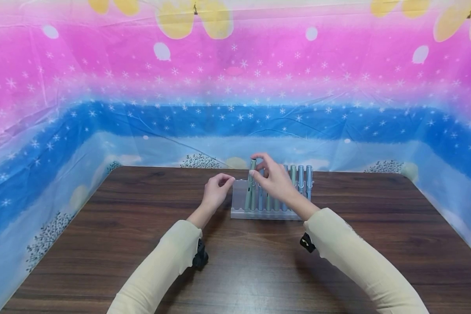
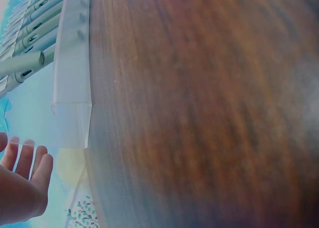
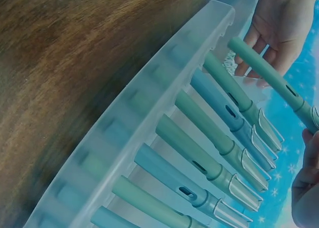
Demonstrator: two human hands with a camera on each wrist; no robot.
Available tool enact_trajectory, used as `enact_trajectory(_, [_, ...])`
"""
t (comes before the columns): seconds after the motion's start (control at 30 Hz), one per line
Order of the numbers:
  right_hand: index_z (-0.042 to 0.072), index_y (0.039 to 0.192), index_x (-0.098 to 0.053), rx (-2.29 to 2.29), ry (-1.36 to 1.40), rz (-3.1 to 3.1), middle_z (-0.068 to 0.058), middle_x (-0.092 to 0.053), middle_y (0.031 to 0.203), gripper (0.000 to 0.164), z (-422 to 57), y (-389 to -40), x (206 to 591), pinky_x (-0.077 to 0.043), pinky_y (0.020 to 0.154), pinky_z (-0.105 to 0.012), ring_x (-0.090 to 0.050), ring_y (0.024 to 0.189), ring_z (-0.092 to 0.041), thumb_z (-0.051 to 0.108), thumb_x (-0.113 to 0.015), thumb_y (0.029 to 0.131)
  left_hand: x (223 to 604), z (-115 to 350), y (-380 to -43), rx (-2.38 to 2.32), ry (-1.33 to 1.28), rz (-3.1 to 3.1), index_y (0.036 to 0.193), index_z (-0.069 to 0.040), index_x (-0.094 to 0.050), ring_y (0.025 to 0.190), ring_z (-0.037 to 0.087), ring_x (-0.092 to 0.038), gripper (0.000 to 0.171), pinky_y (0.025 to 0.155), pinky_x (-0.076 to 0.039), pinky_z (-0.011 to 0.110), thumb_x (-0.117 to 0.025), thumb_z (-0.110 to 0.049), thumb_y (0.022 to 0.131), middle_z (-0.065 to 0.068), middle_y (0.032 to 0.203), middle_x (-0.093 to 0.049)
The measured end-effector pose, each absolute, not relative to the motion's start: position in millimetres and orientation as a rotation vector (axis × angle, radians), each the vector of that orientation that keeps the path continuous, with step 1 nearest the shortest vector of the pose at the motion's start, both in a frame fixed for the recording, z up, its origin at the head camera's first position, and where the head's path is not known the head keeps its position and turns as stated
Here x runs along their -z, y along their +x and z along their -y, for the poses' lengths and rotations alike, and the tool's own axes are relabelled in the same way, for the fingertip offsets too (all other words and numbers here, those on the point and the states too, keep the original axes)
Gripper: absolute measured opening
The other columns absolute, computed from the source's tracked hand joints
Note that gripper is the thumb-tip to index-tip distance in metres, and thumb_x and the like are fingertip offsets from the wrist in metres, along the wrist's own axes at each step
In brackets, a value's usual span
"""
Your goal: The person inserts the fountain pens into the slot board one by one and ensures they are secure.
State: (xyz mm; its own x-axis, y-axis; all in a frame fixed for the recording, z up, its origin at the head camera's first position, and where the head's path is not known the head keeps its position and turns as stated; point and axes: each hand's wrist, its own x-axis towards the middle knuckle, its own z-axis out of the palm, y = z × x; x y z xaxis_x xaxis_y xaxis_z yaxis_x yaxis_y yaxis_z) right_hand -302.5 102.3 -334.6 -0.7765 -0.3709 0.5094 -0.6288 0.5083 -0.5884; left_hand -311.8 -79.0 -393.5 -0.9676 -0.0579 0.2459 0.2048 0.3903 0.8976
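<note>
A clear plastic pen rack [image 1: 241, 214] stands on the table with a row of green and blue pens. In the right wrist view, a green pen [image 3: 264, 68] is tilted, its lower end lifted off the rack's notched ledge. My right hand [image 1: 275, 179] pinches this pen near its capped top, thumb on one side and fingers on the other. At the rack's upper left corner, my left hand [image 1: 215, 190] pinches the edge of the clear back panel between thumb and fingers. Part of the row is hidden behind my right hand in the head view.
The rack sits toward the far side of a dark wooden table [image 1: 141, 244]. Beside the held pen, a blue pen [image 3: 217, 101] and several others lean in their notches. A patterned pink and blue cloth [image 1: 235, 117] hangs behind the table and at both sides.
</note>
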Motion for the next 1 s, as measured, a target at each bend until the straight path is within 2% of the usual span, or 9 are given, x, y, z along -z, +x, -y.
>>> enact_trajectory(0.53, [0.015,0.117,-0.047,-0.946,0.879,2.295,-0.002,-0.062,0.084,0.033,-98,-303,358,-0.031,0.036,-0.025,-0.038,0.043,-0.004,0.018,-0.058,0.086,393,78,-311,1.615,-0.120,2.413,0.094,-0.003,-0.063,0.090,0.020,-0.054,0.019,0.079,-0.043,0.034,-0.056,-0.019,0.088,0.007,0.094,-0.061])
enact_trajectory(1.0, [0.016,0.118,-0.046,-1.044,0.886,2.412,-0.001,-0.063,0.086,0.033,-96,-303,360,-0.035,0.039,-0.026,-0.044,0.047,-0.009,0.018,-0.057,0.087,393,78,-310,1.631,-0.122,2.404,0.094,-0.004,-0.063,0.090,0.019,-0.055,0.019,0.079,-0.043,0.033,-0.056,-0.021,0.087,0.007,0.094,-0.061])
